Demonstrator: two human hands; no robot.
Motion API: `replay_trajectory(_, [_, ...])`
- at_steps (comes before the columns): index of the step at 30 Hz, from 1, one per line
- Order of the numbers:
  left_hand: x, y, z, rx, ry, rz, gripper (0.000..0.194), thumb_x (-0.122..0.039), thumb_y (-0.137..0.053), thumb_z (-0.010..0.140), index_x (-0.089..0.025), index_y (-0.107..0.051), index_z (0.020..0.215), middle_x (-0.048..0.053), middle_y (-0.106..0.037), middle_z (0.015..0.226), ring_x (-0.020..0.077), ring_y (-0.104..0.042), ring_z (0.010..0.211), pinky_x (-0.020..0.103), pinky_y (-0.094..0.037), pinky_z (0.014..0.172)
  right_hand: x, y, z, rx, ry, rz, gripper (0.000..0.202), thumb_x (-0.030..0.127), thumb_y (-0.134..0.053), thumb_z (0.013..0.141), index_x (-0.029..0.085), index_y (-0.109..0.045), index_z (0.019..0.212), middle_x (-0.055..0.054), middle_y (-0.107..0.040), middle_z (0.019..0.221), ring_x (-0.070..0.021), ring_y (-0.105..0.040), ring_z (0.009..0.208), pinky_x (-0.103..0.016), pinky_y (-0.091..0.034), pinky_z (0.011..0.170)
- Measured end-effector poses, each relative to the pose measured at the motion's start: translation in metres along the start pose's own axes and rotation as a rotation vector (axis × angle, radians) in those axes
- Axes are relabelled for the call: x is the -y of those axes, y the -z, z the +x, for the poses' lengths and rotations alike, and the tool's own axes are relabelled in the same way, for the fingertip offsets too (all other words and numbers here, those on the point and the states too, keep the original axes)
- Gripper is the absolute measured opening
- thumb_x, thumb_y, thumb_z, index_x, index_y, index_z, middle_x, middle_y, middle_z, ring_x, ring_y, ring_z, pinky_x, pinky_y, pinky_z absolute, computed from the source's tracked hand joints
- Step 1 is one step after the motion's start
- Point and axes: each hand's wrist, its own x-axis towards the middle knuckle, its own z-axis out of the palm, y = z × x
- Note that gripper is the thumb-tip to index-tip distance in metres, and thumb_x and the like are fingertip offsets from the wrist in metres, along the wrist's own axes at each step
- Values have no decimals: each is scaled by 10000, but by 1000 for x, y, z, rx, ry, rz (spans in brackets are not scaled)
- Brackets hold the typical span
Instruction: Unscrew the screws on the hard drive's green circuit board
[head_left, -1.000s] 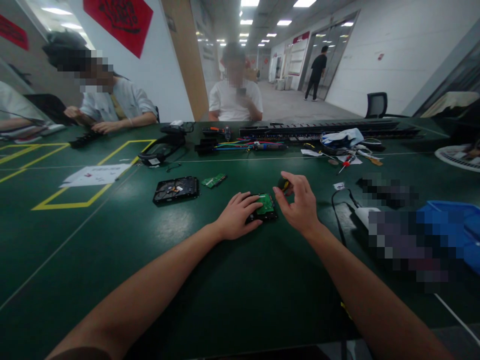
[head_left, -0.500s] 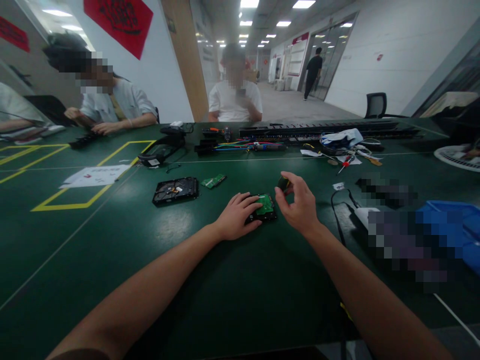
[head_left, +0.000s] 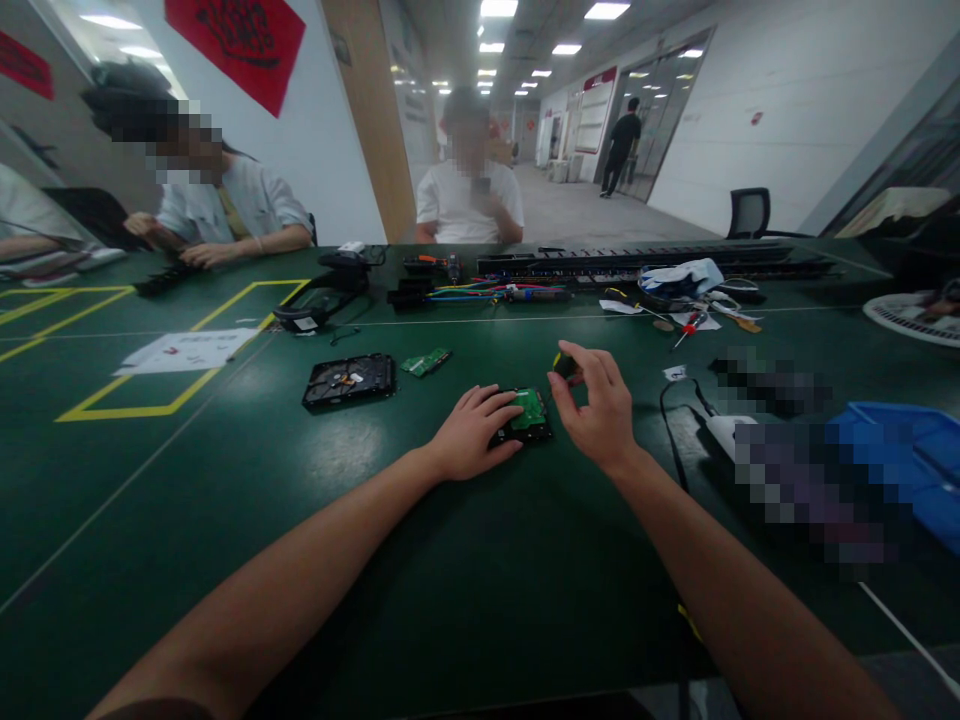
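A hard drive (head_left: 532, 410) lies on the green table with its green circuit board facing up. My left hand (head_left: 476, 432) rests over its left part, fingers across the top and thumb along the near edge, gripping it. Just right of the drive, my right hand (head_left: 596, 410) pinches a screwdriver (head_left: 564, 364) by its short black-and-yellow handle; the shaft is too thin to make out clearly. To the left sit another hard drive (head_left: 349, 382), dark side up, and a loose green circuit board (head_left: 426, 362).
Colored wires and tools (head_left: 487, 293) lie along the back. A red screwdriver (head_left: 691, 325) is at the back right. A blue tray (head_left: 900, 450) and a black cable (head_left: 671, 430) lie right. A paper sheet (head_left: 180, 352) is left. Two people sit across the table.
My right hand has turned the screwdriver handle slightly, showing more yellow. My left hand stays on the hard drive. A person in the background has walked a little.
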Motion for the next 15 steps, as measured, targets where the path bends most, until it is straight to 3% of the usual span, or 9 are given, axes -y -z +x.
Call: replay_trajectory(15, [-2,1,0,-6,-2,5,573,-519,-646,999,-264,-552,1504,93,-505,1633,388,-373,1562,667,-284,1287,-1,0,1,-8,42,10,491,230,-664,993,343,-568,1461,-66,-632,1134,-219,-658,933,-419,-616,828])
